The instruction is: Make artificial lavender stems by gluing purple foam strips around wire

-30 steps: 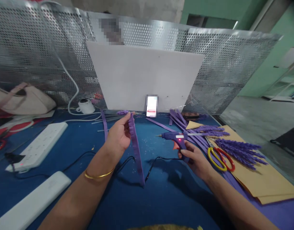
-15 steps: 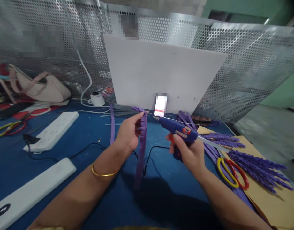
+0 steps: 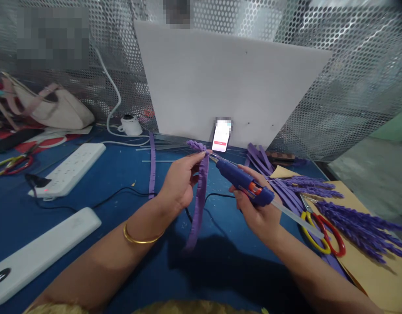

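My left hand is closed, pinching the top of a fringed purple paper strip that hangs down toward the table. At the pinch, a curled purple tuft sticks out to the left, and a thin stem runs off to the right behind the gun. My right hand is wrapped around a blue hot glue gun. Its metal nozzle is right beside the strip at my left fingertips; whether it touches, I cannot tell. A translucent glue stick protrudes from the gun's rear.
Scissors, purple flower stems and brown paper lie at right, with purple strips beside them. A phone leans on a white board. Power strips, a cable and a handbag are at left.
The glue gun's nozzle has come closer to the strip, and the gun's body has rolled and tilted in my right hand. My left hand keeps its pinch. The view has dipped slightly.
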